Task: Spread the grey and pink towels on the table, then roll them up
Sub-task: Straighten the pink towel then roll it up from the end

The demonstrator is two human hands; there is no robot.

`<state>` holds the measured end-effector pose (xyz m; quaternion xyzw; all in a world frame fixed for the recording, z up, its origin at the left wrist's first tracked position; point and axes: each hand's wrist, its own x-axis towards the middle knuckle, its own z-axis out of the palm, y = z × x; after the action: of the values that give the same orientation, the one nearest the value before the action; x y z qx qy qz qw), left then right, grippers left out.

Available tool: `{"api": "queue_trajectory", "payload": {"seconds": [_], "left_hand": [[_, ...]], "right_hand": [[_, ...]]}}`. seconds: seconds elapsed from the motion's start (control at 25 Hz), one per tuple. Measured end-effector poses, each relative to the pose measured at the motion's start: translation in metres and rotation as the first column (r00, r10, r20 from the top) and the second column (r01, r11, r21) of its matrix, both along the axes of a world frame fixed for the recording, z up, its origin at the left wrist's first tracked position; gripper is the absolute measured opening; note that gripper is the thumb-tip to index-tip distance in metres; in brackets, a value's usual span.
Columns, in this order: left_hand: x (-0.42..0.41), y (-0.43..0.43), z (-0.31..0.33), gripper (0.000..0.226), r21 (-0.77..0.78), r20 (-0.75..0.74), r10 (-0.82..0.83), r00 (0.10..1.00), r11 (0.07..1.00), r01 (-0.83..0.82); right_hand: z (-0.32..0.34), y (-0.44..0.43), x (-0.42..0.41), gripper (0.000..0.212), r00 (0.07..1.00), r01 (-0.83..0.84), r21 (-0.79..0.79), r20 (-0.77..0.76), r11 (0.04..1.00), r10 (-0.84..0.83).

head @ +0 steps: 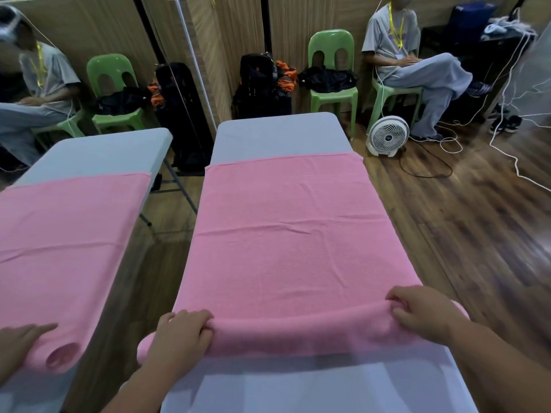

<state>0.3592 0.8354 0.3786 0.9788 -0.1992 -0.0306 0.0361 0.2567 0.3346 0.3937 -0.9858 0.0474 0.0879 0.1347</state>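
Left hand (181, 332) and right hand (423, 311): each grip clenched over one end of the rolled near edge of the pink terry-cloth towel (286, 234), fingers curled over the top of the roll, thumbs hidden behind it. Roll: soft, thick tube, spanning the full width of the table, slightly sagging at mid-length, left end bulging past the left hand. Remainder of the towel: flat, matte, finely napped, with one shallow crosswise crease near the middle and side edges draped just over the table sides. Far hem straight, ending short of the far table end.

Table (274, 135): long, narrow, rounded corners, covered in a smooth pale grey-blue sheet; bare at the far end and again at the near edge below the roll. No grey towel distinguishable from this covering.

Left side: large wall mirror (89, 84) repeating the table, the towel roll with its hollow spiral end, and a hand. Floor: glossy dark wood-grain planks (447, 219), blurred toward the right edge. Walls: light wood-grain panels. Beyond the table: green moulded plastic chair (332, 70) carrying a black bag, black luggage with orange fabric beside it, small round white floor fan (387, 135) with black cord, loose white cables. Seated person in grey clothing (417, 64) at upper right, head cut off by the frame. Both forearms cut off at the lower edge.
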Motion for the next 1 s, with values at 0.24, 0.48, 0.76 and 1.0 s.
{"api": "queue_trajectory", "payload": {"seconds": [0.24,0.48,0.76,1.0], "left_hand": [[-0.018,0.003,-0.018,0.055,0.066,-0.064,-0.098,0.993,0.993,0.102],[-0.019,0.000,-0.010,0.023,0.003,0.029,-0.103,0.994,0.995,0.103],[0.004,-0.009,0.003,0.033,0.008,0.020,-0.063,0.998,0.998,0.063],[-0.015,-0.004,-0.015,0.053,0.071,-0.038,-0.095,0.995,0.993,0.098]], "right_hand": [[-0.038,0.016,-0.019,0.055,0.970,-0.198,-0.151,0.113,0.968,0.216],[-0.020,0.014,-0.019,0.027,0.988,-0.155,-0.129,-0.038,0.979,0.151],[0.002,0.010,0.013,0.034,0.998,-0.061,0.034,0.012,0.998,0.060],[-0.036,0.019,-0.015,0.045,0.968,-0.195,-0.169,0.123,0.966,0.217]]}}
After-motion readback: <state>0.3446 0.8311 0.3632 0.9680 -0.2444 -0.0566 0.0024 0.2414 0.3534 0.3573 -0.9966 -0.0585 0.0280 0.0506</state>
